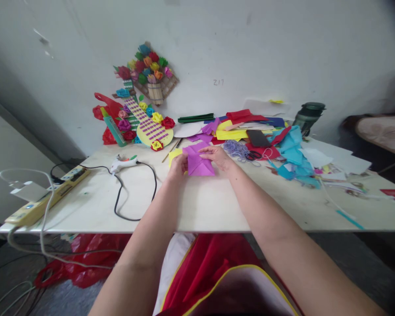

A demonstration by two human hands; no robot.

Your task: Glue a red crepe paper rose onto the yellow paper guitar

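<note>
A folded purple paper (pixel 199 163) lies on the pale table (pixel 200 202) in front of me. My left hand (pixel 178 165) holds its left edge, fingers curled closed on the paper. My right hand (pixel 217 157) presses on the paper's upper right part, fingers bent down onto it. A yellow sheet (pixel 174 154) peeks out from under the purple paper, behind my left hand.
A white glue gun (pixel 122 164) with black cord lies left. A power strip (pixel 46 195) sits at the left edge. Paper-flower guitar craft (pixel 145 120) leans on the wall. Coloured paper scraps (pixel 250 127), scissors (pixel 253 155), dark phone (pixel 258 138) and a green bottle (pixel 307 116) are right.
</note>
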